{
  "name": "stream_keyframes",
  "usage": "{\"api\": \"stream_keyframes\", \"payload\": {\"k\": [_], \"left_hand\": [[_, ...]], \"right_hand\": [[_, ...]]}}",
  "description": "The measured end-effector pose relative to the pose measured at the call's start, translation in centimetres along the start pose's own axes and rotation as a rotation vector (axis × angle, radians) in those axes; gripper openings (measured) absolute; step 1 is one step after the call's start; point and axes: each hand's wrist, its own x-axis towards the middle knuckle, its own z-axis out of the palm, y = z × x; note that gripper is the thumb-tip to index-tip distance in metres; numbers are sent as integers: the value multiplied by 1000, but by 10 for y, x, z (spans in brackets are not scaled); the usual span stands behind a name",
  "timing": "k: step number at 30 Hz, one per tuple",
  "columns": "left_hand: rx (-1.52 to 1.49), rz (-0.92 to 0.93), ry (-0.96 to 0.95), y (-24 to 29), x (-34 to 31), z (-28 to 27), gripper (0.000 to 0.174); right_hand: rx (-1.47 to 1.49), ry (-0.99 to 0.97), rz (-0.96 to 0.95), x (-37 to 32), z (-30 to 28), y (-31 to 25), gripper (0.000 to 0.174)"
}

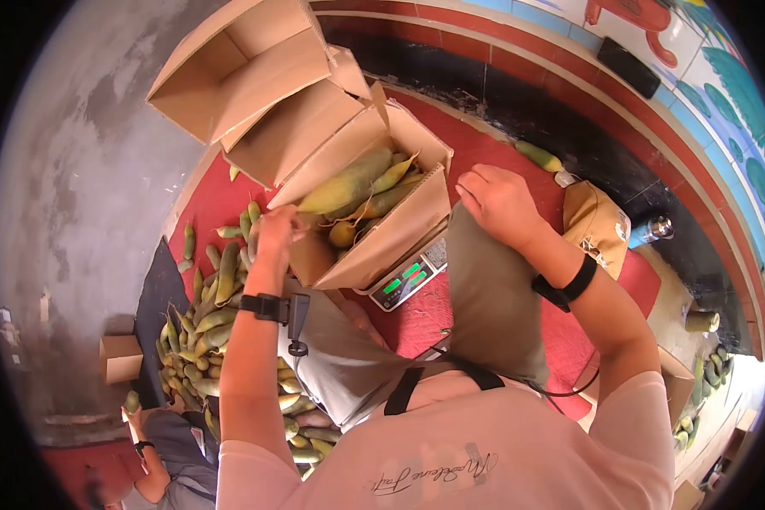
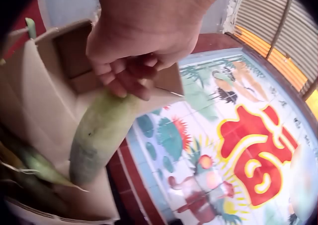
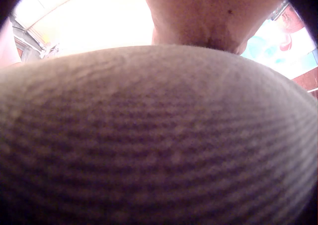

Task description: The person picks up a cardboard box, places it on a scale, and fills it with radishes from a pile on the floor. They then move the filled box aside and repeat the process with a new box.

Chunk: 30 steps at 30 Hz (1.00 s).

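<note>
My left hand [image 1: 279, 231] pinches the end of a large green radish [image 1: 347, 184] over the open carton [image 1: 374, 255]. In the left wrist view the fingers of that hand [image 2: 141, 56] curl round the tip of the radish [image 2: 102, 130], which hangs at a slant above the carton's inside. More radishes [image 1: 381, 204] lie in the carton, which stands on a scale [image 1: 404, 280] with lit green displays. My right hand [image 1: 497, 200] rests on the raised knee, fingers loosely bent and holding nothing. In the right wrist view trouser cloth hides most of that hand [image 3: 213, 21].
Heaped radishes [image 1: 217, 319] lie on the left. Another open carton [image 1: 246, 68] stands beyond the filled one. On the right are a yellow bag [image 1: 593, 217], a bottle [image 1: 650, 231] and a lone radish [image 1: 538, 156]. Another person [image 1: 178, 459] sits at the lower left.
</note>
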Motion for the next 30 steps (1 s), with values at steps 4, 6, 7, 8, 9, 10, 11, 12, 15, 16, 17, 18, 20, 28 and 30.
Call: {"api": "stream_keyframes", "payload": {"k": [4, 6, 7, 8, 9, 10, 11, 12, 15, 16, 17, 18, 20, 28, 30], "left_hand": [[225, -215, 24, -22, 2, -9, 17], [240, -210, 39, -27, 6, -18, 21], [221, -204, -14, -28, 4, -22, 22], [202, -198, -65, -29, 3, -26, 24], [193, -202, -48, -30, 2, -29, 24], [194, -154, -55, -25, -3, -28, 26], [195, -107, -62, -16, -11, -24, 27], [203, -109, -52, -7, -21, -21, 29], [196, -62, -113, -4, -33, -29, 29], [191, -62, -107, -1, -39, -32, 29], [216, -12, -89, 1, -49, -35, 28], [241, 37, -70, 2, -58, -38, 28], [215, 63, -52, 3, -76, -48, 27], [-75, 271, 103, -29, -117, -85, 20], [-191, 308, 186, -32, -134, -91, 18]], "right_hand": [[-7, -24, 6, 1, 1, -2, 9], [-27, -49, 5, 3, 1, -3, 10], [-23, -47, 11, 4, 1, -4, 10], [-17, -45, 16, 4, 1, -5, 10], [-6, -50, 0, 5, 2, -7, 10], [-15, -49, 7, 6, 3, -7, 10], [-25, -48, 14, 6, 4, -8, 10], [-16, -53, -2, 7, 5, -9, 10], [-34, -41, -6, 8, 8, -11, 9], [-35, -42, -3, 9, 8, -11, 9], [-36, -44, 1, 9, 8, -12, 9], [-34, -47, -5, 9, 8, -12, 9], [-48, -33, -7, 9, 9, -13, 9], [-59, -44, -27, 12, 10, -19, 8], [-61, -62, -25, 14, 12, -24, 8]]}}
